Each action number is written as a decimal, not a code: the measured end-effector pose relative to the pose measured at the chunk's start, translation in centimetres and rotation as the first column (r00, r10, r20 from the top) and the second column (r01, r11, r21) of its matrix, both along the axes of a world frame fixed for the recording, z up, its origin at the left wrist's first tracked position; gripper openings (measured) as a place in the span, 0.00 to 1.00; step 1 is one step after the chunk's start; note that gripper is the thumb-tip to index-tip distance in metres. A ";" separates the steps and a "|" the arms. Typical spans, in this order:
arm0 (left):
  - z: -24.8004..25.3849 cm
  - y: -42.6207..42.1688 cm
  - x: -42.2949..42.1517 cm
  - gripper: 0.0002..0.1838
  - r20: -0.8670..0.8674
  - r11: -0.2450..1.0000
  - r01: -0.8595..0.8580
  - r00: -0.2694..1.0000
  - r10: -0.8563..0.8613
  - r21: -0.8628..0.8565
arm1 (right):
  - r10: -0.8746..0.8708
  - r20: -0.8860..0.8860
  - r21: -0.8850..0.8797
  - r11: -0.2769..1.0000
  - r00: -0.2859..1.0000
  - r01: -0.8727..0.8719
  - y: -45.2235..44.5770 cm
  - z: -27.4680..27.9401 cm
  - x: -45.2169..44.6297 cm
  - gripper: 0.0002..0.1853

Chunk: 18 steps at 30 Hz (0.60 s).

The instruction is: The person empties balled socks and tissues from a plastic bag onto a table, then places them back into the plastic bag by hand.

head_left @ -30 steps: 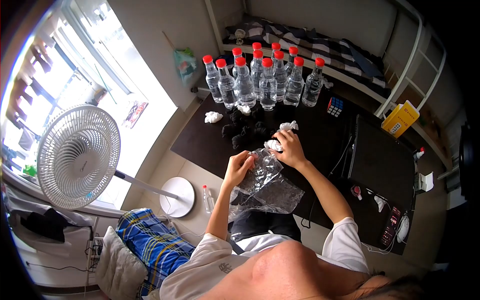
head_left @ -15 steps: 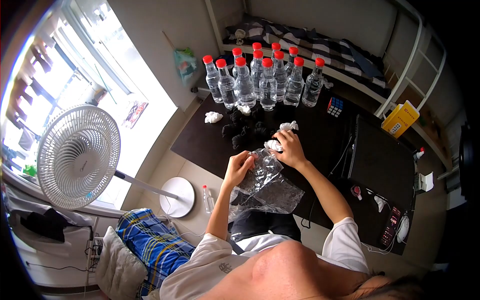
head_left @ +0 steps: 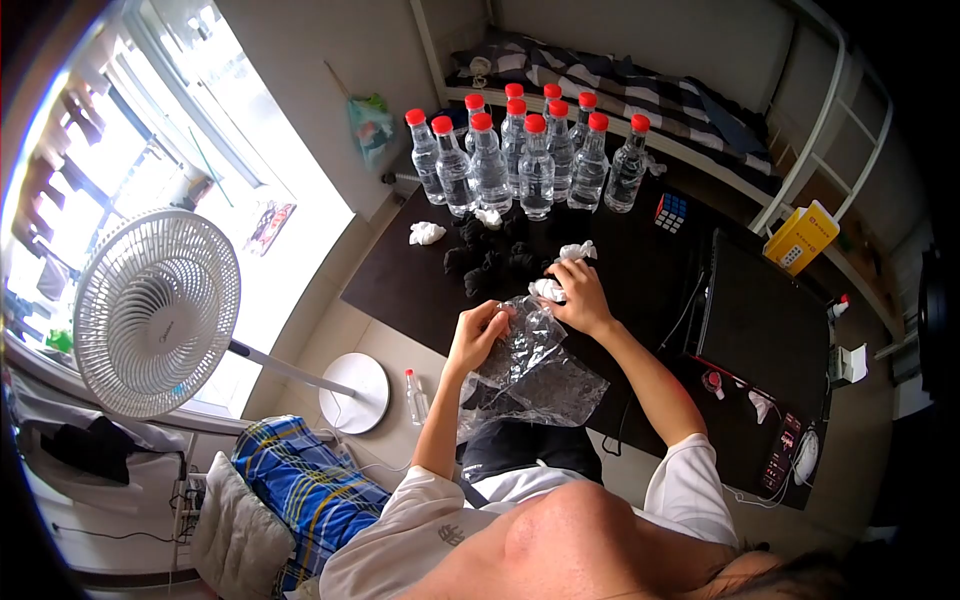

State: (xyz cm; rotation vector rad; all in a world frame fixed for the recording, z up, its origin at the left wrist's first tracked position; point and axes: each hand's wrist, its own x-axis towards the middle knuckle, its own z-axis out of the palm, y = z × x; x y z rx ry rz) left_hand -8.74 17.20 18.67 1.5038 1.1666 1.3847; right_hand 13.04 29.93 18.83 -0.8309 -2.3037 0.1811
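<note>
My left hand (head_left: 478, 338) pinches the top of a clear plastic bag (head_left: 545, 375), which hangs crinkled in front of my lap at the table's near edge. Fingers of my right hand (head_left: 580, 295) curl over a balled-up white sock (head_left: 546, 290) beside the bag's mouth. Just beyond them sits another white balled sock (head_left: 577, 250). Several black balled socks (head_left: 490, 260) lie in a cluster left of my right hand. Farther left rests a white balled sock (head_left: 427, 233), and one more (head_left: 488, 218) lies against the bottles.
Several clear bottles with red caps (head_left: 536, 165) stand at the table's (head_left: 395, 290) back. A puzzle cube (head_left: 670, 212), monitor (head_left: 765, 310) and yellow box (head_left: 800, 240) are on the right. A white fan (head_left: 160, 312) stands left; one bottle (head_left: 416, 400) is on the floor.
</note>
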 end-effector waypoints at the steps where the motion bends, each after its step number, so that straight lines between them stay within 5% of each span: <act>1: 0.1 0.0 0.0 0.15 0.000 1.000 0.000 1.000 0.000 0.000 | -0.001 0.006 0.006 1.000 1.000 0.001 0.0 0.0 0.0 0.24; 18: -0.1 0.1 0.0 0.14 0.008 1.000 0.007 1.000 -0.007 -0.001 | 0.014 0.010 -0.008 1.000 1.000 -0.013 -0.1 0.4 0.1 0.26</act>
